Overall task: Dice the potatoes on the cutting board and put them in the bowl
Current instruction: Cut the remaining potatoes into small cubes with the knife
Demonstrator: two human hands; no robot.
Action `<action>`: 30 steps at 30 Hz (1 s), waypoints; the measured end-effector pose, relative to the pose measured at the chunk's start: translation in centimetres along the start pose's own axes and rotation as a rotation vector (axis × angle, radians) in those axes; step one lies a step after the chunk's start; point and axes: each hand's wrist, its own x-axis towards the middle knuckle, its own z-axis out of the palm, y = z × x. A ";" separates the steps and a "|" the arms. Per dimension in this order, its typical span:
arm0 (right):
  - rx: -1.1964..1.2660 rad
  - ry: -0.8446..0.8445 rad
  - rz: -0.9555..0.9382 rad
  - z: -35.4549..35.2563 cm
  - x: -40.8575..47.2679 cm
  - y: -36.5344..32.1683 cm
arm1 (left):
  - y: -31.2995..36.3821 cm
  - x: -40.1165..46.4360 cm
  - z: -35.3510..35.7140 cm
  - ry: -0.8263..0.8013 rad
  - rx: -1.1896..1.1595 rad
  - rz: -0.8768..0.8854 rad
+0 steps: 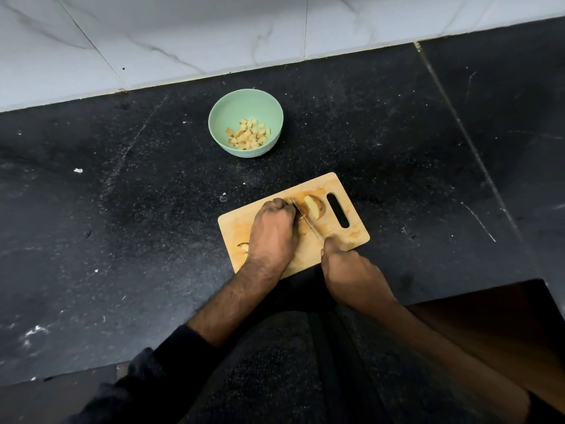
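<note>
A wooden cutting board (342, 240) lies on the black counter. On it sits a cut potato piece (315, 206) with pale flesh and brown skin. My left hand (273, 231) curls over the potato part beside it, and that part is mostly hidden under the fingers. My right hand (345, 267) grips the handle of a knife (304, 218), whose blade lies across the potato right next to my left fingertips. A small potato scrap (243, 246) lies at the board's left edge. The mint green bowl (220, 117) beyond the board holds several potato dice (249, 134).
The black stone counter (122, 209) has white crumbs scattered on it. A white marble wall (183, 35) runs along the back. At the lower right the counter ends at a corner above a brown floor (504, 332).
</note>
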 end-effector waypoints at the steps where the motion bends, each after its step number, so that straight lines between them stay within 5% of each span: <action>1: -0.007 0.000 -0.006 0.1 0.1 -0.1 | 0.0 0.0 0.0 0.003 0.000 -0.001; 30: -0.032 0.021 0.024 -1.3 -1.8 0.0 | -0.1 -0.5 -0.2 0.005 -0.061 -0.058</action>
